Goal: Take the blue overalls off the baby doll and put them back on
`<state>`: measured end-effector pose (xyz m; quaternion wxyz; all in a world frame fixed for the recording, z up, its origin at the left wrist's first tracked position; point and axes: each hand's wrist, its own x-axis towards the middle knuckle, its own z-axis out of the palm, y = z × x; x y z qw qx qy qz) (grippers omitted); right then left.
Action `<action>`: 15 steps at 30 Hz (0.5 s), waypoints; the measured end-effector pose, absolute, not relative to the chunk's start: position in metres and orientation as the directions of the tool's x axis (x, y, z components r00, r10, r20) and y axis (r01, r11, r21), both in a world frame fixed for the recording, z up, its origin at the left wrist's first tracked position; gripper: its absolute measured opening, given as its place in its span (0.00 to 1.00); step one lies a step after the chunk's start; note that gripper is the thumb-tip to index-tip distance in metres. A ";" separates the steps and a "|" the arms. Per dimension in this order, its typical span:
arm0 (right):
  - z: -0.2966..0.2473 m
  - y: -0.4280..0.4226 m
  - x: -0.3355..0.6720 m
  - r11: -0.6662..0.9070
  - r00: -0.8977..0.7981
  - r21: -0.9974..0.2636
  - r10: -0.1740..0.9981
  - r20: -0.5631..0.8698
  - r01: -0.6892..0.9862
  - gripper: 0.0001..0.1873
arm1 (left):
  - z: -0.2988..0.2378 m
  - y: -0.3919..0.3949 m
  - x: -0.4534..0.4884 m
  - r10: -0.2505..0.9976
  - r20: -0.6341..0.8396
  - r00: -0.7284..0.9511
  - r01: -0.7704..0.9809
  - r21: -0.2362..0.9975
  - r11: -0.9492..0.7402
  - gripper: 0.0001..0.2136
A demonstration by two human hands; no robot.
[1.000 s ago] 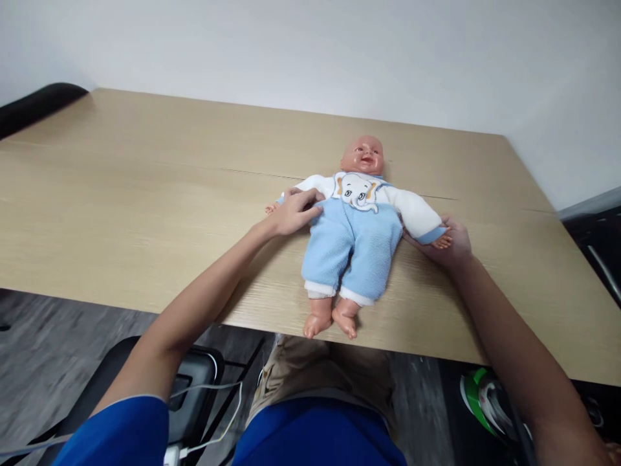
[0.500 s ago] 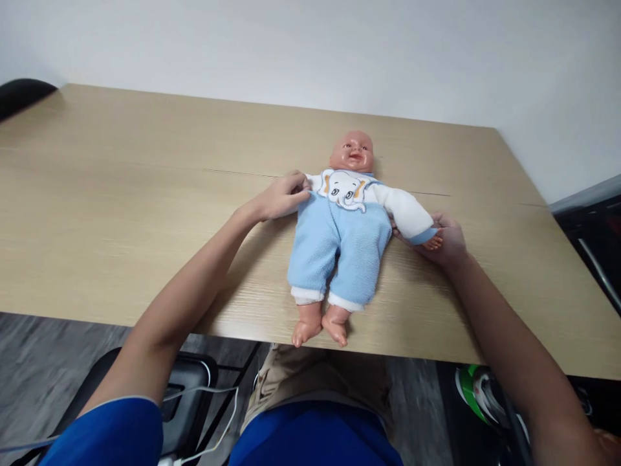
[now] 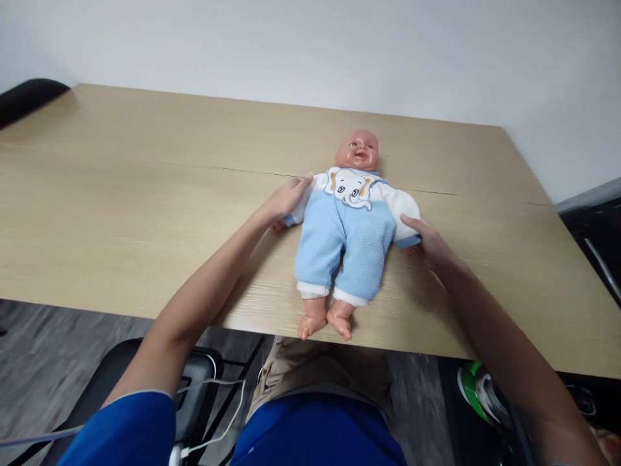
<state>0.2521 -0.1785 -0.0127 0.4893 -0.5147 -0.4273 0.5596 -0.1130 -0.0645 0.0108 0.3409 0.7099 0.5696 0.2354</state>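
A baby doll [image 3: 345, 226] in a white and light blue outfit lies on its back on the wooden table [image 3: 145, 213], head away from me and bare feet at the near edge. Its chest bears an elephant face patch [image 3: 347, 188]. My left hand [image 3: 291, 197] is closed around the doll's sleeve on the left, and the doll's small hand pokes out below it. On the other side, my right hand [image 3: 431, 244] grips the opposite sleeve [image 3: 406, 210] near its blue cuff, thumb on top. The fingers under that sleeve are hidden.
Behind the table rises a white wall [image 3: 291, 52]. A black chair back [image 3: 33, 97] shows at the far left. Below the near edge are a black case [image 3: 201, 375] with a white cable and, at right, a green and white round object [image 3: 475, 388].
My right hand has come from beneath the doll's arm to hold its sleeve, which has moved inward. My left hand has shifted on the other sleeve, and that cuff now shows.
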 end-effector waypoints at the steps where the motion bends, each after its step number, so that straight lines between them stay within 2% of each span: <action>1: -0.012 -0.180 0.240 -0.146 0.025 -0.983 0.988 -0.149 -0.110 0.32 | 0.014 -0.068 -0.101 0.964 -0.079 0.255 0.642 0.759 -0.107 0.38; 4: -0.008 -0.185 0.211 -0.041 0.082 -0.994 0.995 -0.049 -0.100 0.43 | 0.027 -0.081 -0.072 0.963 -0.144 0.226 0.668 0.743 -0.046 0.44; 7: 0.003 -0.195 0.201 0.034 0.133 -0.997 0.991 0.025 -0.072 0.48 | 0.048 -0.098 -0.062 0.977 -0.118 0.176 0.696 0.717 -0.039 0.44; 11: 0.032 -0.227 0.206 -0.016 0.153 -1.000 0.988 -0.013 0.023 0.45 | 0.079 -0.141 -0.069 0.995 -0.050 0.087 0.640 0.768 -0.017 0.44; 15: 0.060 -0.283 0.220 -0.067 0.271 -0.987 0.962 -0.024 0.149 0.51 | 0.091 -0.214 -0.068 0.995 0.098 0.011 0.473 0.876 -0.091 0.37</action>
